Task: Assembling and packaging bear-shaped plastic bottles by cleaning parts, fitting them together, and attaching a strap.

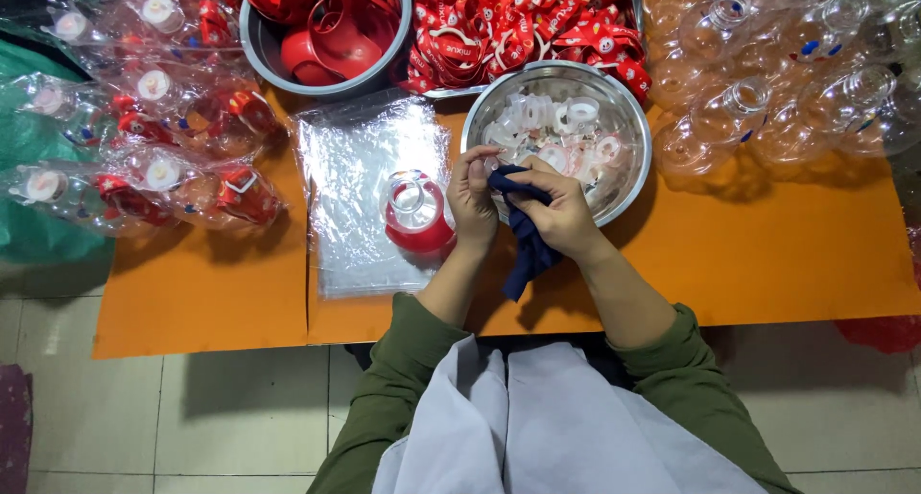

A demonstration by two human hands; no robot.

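Left hand (472,199) and right hand (561,216) both closed on dark blue cloth (526,243), over near rim of steel bowl (628,173); red-based bottle (416,214) just left of bowl.

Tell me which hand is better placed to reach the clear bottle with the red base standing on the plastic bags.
Left. The left hand is right beside the bottle, on the same side of the dark blue cloth. The right hand lies farther off, and would have to cross over the left.
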